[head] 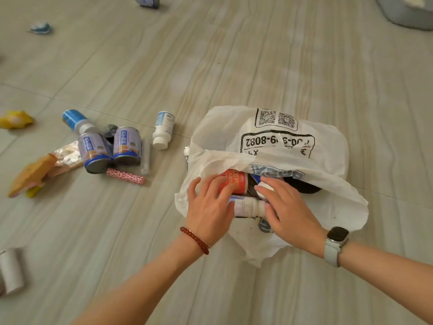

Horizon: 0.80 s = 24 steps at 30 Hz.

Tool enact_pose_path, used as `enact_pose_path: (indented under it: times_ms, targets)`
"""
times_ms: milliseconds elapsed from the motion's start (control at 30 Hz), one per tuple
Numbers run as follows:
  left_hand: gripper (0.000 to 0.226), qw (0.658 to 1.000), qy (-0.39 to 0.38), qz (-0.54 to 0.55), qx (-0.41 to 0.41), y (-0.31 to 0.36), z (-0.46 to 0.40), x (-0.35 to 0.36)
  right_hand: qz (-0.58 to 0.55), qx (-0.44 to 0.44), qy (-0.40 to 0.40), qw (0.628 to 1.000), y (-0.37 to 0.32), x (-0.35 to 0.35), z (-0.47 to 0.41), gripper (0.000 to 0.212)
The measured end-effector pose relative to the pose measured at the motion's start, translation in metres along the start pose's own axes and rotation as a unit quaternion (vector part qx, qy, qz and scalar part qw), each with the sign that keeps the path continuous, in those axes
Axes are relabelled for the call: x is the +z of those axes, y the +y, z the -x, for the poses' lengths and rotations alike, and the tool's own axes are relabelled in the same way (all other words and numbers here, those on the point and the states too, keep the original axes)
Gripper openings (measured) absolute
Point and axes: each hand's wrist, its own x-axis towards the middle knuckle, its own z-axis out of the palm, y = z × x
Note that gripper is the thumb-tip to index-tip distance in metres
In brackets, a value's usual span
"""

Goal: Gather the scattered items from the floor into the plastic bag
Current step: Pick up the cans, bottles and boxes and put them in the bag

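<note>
Roughly midway, judging from the head view: the white plastic bag (276, 146) is lying on the floor (234, 55) at about four o'clock of centre, its mouth gaping toward the person, and it is already holding a red-labelled bottle (235, 181), a white bottle (249, 207) and something dark; the left hand (209, 205) is resting with loosely spread fingers on the red-labelled bottle, the right hand (287, 209) is lying with straight fingers over the white bottle, neither plainly clamping anything; two blue cans (112, 148), a small white bottle (163, 130), a blue-labelled bottle (77, 121), a pink tube (125, 176) and an orange wrapper (32, 175) are waiting at nine o'clock; a yellow scrap (15, 119), paper rolls (10, 270) and crumpled bits farther off at eleven are also remaining; the bag is looking thin, wrinkled and floppy, printed with black codes and numbers.
</note>
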Motion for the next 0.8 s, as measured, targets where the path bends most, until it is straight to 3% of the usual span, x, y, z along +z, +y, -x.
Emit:
enact_pose_path:
  times_ms: [100, 200, 333, 433, 667, 733, 800]
  targets:
    - [0.028, 0.994, 0.045, 0.005, -0.097, -0.052, 0.02, -0.033, -0.04, -0.094, 0.011, 0.995, -0.041, 0.013, -0.041, 0.036]
    - [0.039, 0.964, 0.066, -0.012, -0.256, -0.107, 0.056, -0.059, -0.072, -0.15, 0.01, 0.986, -0.09, 0.036, -0.081, 0.033]
    - [0.041, 0.881, 0.073, -0.065, -0.464, -0.16, 0.126, -0.079, -0.087, -0.191, -0.039, 0.977, -0.154, 0.071, -0.119, 0.043]
    - [0.048, 0.801, 0.063, -0.094, -0.587, -0.191, 0.164, -0.093, -0.056, -0.172, -0.081, 0.98, -0.187, 0.097, -0.142, 0.05]
    - [0.082, 0.694, 0.051, -0.068, -0.715, -0.238, 0.203, -0.106, 0.07, -0.097, -0.115, 0.986, -0.224, 0.141, -0.188, 0.046]
    - [0.086, 0.681, 0.044, -0.024, -0.73, -0.248, 0.205, -0.105, 0.093, -0.096, -0.113, 0.985, -0.229, 0.15, -0.189, 0.036]
    - [0.076, 0.694, 0.046, -0.004, -0.718, -0.255, 0.204, -0.103, 0.075, -0.082, -0.118, 0.987, -0.233, 0.155, -0.188, 0.031]
